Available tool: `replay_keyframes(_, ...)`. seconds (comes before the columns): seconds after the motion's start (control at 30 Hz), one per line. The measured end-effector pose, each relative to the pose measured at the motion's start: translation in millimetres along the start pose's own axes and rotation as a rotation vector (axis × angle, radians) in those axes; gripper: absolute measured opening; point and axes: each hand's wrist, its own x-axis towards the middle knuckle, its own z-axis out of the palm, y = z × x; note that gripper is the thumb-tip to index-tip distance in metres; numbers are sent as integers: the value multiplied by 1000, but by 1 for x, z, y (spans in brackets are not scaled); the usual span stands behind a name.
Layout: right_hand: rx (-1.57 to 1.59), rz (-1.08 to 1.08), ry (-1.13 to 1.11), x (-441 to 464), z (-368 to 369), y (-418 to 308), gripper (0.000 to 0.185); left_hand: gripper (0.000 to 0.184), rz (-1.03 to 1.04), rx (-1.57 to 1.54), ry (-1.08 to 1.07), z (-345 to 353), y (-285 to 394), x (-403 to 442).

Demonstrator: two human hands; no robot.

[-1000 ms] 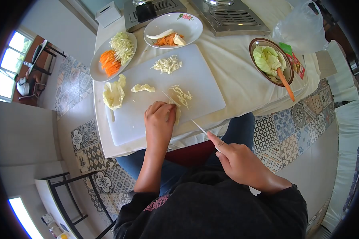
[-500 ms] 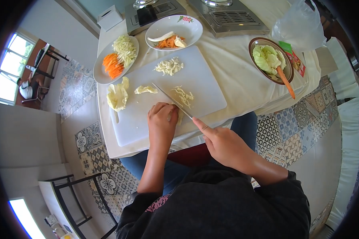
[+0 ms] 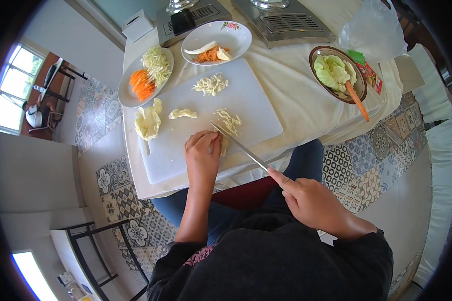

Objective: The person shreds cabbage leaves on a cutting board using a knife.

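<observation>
My right hand grips a long knife, index finger stretched along its spine. The blade slants up and left, its tip over the white cutting board just right of my left hand. My left fingers are curled, pressing down a piece of cabbage, mostly hidden beneath them. Cut cabbage shreds lie beyond the knife tip. Farther back on the board is a pile of chopped cabbage. To the left are a cabbage strip and a large pale leaf.
At the back left, a plate bears shredded carrot and cabbage. Behind the board, a flowered bowl holds carrot shreds and pale pieces. On the right are a brown-rimmed bowl with cabbage and a carrot, a plastic bag and metal stoves.
My right hand has drawn the knife back, down and to the right. The blade tip has come nearer my left hand, which stays about where it was on the cabbage.
</observation>
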Motion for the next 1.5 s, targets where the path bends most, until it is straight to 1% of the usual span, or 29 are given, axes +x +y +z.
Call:
replay_keyframes(0.13, 50, -10, 1, -8, -7, 4, 60, 8, 24, 14, 8, -2, 0, 0)
replay_keyframes(0.23, 122, 4, 3, -2, -6, 5, 60, 8, 0, -4, -7, -2, -3, 1)
replay_keyframes(0.33, 151, -31, 60, 5, -1, 7, 60, 7, -23, 4, -22, -3, -2, 1)
replay_keyframes(0.43, 145, -26, 59, 9, 2, 8, 60, 6, -15, 7, -43, -3, -2, 3)
replay_keyframes(0.53, 159, -88, 107, 11, 6, 8, 60, 7, -15, 34, -59, -2, -1, 3)
replay_keyframes(0.73, 124, -72, 52, 14, 8, 3, 62, 8, 5, 26, -73, -2, 0, 4)
replay_keyframes(0.83, 97, -83, 66, 16, 14, 6, 62, 9, 18, 49, -52, 0, -1, 3)
replay_keyframes(1.03, 132, -61, 35, 19, 14, 7, 61, 9, 17, 71, -52, -2, 2, 4)
replay_keyframes(1.23, 152, -88, 67, 21, 21, 9, 60, 9, -32, 87, -24, -2, 4, 3)
replay_keyframes(1.33, 157, -78, 69, 16, 21, 9, 60, 8, -57, 32, -37, -3, 4, 4)
replay_keyframes(1.43, 143, -21, 15, 5, 12, 6, 61, 12, 6, 49, -25, -3, 2, 4)
replay_keyframes(1.5, 157, -18, 7, -5, 6, 6, 61, 12, 8, 54, -25, -4, 3, 4)
